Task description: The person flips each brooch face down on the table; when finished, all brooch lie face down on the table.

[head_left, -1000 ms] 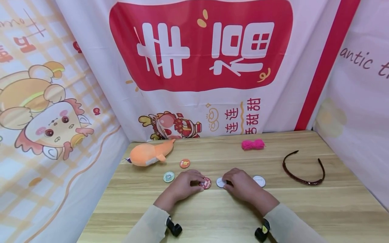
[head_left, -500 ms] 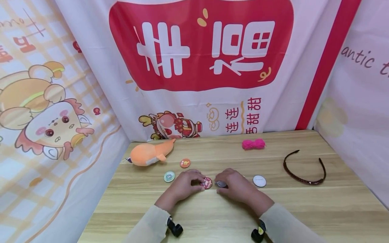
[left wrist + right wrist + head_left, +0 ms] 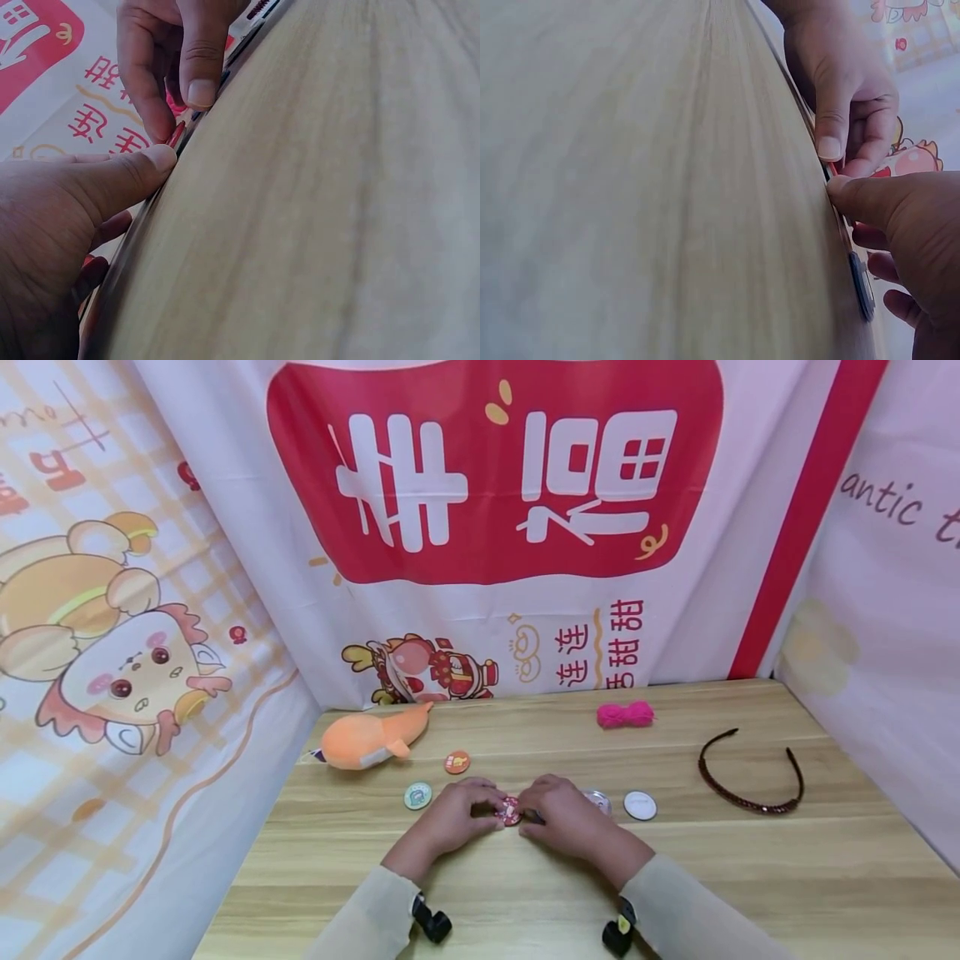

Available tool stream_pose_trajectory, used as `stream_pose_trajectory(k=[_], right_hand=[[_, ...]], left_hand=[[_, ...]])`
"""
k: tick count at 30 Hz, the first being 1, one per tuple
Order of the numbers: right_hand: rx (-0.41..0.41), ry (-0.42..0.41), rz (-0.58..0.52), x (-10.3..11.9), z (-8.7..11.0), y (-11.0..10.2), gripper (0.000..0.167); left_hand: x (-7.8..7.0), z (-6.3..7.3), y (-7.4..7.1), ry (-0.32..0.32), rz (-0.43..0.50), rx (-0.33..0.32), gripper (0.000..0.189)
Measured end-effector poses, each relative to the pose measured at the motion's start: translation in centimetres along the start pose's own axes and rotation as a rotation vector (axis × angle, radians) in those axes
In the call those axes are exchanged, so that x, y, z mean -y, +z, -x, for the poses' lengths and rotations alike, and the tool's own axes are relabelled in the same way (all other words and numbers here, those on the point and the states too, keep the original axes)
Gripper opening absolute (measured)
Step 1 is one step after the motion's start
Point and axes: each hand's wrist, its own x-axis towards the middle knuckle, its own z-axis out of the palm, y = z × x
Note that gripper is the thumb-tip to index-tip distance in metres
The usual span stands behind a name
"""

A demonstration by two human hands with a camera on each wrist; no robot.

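On the wooden table, my left hand (image 3: 450, 817) has its thumb and fingers at the left edge of a round red patterned badge (image 3: 511, 812). The badge shows as a thin red edge (image 3: 178, 134) at the thumb tip in the left wrist view. Close against its right side, my right hand (image 3: 564, 817) pinches a round badge (image 3: 534, 816), mostly hidden and dark beneath the fingers. The fingertips of both hands nearly meet over the red badge. Right beside the right hand lies a silvery round badge (image 3: 598, 802), its dark rim (image 3: 861, 286) edge-on in the right wrist view.
A white round badge (image 3: 640, 806) lies further right, and a brown headband (image 3: 750, 807) beyond it. Pink yarn (image 3: 626, 716) sits at the back. To the left are a teal badge (image 3: 417, 796), an orange badge (image 3: 457, 762) and an orange plush toy (image 3: 367, 742).
My right hand has moved left with the pinched badge, up to the red badge, uncovering the silvery badge behind it. The left hand has stayed in place.
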Motion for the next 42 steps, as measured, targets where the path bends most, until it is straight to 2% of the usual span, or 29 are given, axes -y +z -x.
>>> stream_pose_trajectory(k=[13, 22, 26, 30, 34, 37, 42], right_hand=[[-0.054, -0.025, 0.047, 0.5, -0.7, 0.6, 0.024], [-0.028, 0.056, -0.009, 0.3, -0.7, 0.7, 0.026], [-0.033, 0.084, -0.033, 0.2, -0.7, 0.7, 0.023], [-0.077, 0.095, -0.037, -0.1, -0.7, 0.7, 0.019], [-0.117, 0.125, -0.048, -0.1, -0.7, 0.8, 0.017], [-0.122, 0.171, -0.071, 0.0, -0.7, 0.7, 0.023], [-0.087, 0.232, -0.105, 0.6, -0.7, 0.6, 0.048]], left_hand=[[-0.1, 0.1, -0.1, -0.029, 0.013, 0.011, 0.017], [0.0, 0.1, -0.3, -0.03, 0.002, 0.019, 0.02], [0.1, 0.1, -0.2, -0.023, 0.011, -0.003, 0.017], [0.1, 0.0, 0.0, -0.001, 0.025, -0.043, 0.017], [-0.2, 0.1, 0.1, -0.014, 0.027, -0.094, 0.016], [-0.5, 0.0, 0.2, -0.029, 0.029, -0.128, 0.017], [-1.0, -0.2, 0.4, -0.057, 0.048, -0.162, 0.018]])
